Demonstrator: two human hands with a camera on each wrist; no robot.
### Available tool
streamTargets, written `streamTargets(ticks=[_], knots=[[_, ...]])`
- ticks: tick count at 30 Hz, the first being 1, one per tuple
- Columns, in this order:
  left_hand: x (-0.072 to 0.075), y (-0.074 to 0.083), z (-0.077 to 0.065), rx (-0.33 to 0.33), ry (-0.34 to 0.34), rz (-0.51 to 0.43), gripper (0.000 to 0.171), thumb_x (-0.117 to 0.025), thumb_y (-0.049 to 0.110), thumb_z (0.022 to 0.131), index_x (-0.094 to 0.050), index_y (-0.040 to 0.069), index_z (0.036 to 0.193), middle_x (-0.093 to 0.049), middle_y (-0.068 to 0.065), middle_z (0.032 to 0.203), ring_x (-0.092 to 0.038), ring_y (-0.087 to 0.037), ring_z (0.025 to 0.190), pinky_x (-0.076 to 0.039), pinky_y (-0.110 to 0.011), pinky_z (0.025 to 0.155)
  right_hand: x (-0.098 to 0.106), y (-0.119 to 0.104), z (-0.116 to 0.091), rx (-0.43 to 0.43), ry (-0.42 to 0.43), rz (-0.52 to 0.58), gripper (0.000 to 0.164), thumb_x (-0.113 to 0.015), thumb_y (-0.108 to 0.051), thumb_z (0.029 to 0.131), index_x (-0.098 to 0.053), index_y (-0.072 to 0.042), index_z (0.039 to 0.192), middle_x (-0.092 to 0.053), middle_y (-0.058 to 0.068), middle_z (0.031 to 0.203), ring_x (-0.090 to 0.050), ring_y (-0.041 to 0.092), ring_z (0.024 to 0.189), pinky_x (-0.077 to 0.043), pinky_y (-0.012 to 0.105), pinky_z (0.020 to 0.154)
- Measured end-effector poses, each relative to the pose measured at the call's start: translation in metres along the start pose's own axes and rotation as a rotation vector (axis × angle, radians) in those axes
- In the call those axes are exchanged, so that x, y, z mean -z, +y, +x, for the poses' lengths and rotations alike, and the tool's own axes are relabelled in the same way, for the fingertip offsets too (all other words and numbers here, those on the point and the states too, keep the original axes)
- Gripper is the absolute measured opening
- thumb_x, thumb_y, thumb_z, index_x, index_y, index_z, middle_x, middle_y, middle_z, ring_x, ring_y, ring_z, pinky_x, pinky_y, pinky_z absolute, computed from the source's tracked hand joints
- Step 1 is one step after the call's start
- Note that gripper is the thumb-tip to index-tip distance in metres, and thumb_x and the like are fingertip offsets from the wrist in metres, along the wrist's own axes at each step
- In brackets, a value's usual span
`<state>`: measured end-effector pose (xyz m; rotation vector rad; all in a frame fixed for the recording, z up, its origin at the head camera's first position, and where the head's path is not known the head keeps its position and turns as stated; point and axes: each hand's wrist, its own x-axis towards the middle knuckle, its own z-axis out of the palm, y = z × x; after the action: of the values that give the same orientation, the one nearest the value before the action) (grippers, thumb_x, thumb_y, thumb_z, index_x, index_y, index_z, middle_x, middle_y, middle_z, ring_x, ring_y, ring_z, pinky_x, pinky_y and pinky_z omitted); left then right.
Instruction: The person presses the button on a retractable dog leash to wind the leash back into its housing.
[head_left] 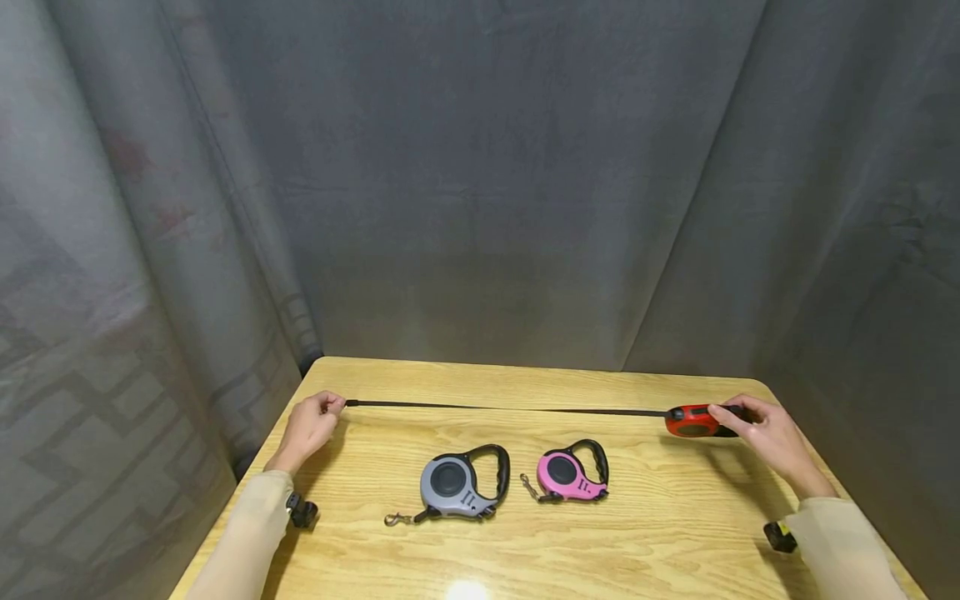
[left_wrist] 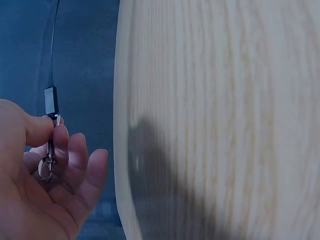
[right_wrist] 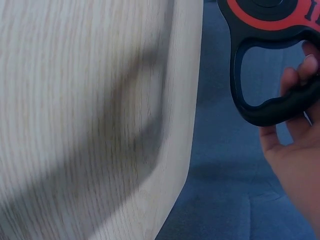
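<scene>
My right hand (head_left: 767, 435) holds a red retractable dog leash (head_left: 692, 421) above the table's right side. In the right wrist view its black loop handle (right_wrist: 272, 114) shows, with fingers through and around the grip. A black leash strap (head_left: 510, 408) runs taut and nearly level across to the left. At its far end my left hand (head_left: 309, 427) pinches the metal snap hook (left_wrist: 47, 167) between thumb and forefinger, just below the strap's black end sleeve (left_wrist: 51, 101). The left hand's other fingers are loosely bent.
On the wooden table (head_left: 360, 550) lie a grey retractable leash (head_left: 448, 483), left of centre, and a smaller pink one (head_left: 566, 475) to its right. Each has its snap hook pointing left. Grey curtains (head_left: 480, 183) hang behind and at both sides.
</scene>
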<state>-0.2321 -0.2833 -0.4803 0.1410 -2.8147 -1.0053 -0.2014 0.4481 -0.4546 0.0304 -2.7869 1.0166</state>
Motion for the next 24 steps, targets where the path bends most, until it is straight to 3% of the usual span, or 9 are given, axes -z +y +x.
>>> streamTargets(ticks=[12,24], knots=[[0.000,0.007,-0.002,-0.062,-0.035,-0.010,0.025,-0.058,0.022,0.110,-0.071,0.001,0.109,-0.066,-0.007,0.088,-0.057,-0.015,0.072,-0.045,-0.031,0.071,-0.011,-0.006,0.003,-0.007,-0.017,0.024,0.034,-0.071,-0.044,0.103,-0.077,-0.010,0.110,-0.069,-0.005,0.100,-0.052,0.004,0.082,-0.040,0.026,0.070],[-0.001,0.010,-0.003,-0.064,-0.029,-0.010,0.025,-0.058,0.021,0.109,-0.073,0.000,0.110,-0.067,-0.006,0.086,-0.056,-0.016,0.073,-0.045,-0.030,0.070,-0.012,-0.007,0.006,-0.008,-0.022,0.022,0.033,-0.071,-0.044,0.102,-0.077,-0.012,0.107,-0.071,-0.003,0.099,-0.052,0.003,0.082,-0.040,0.026,0.070]])
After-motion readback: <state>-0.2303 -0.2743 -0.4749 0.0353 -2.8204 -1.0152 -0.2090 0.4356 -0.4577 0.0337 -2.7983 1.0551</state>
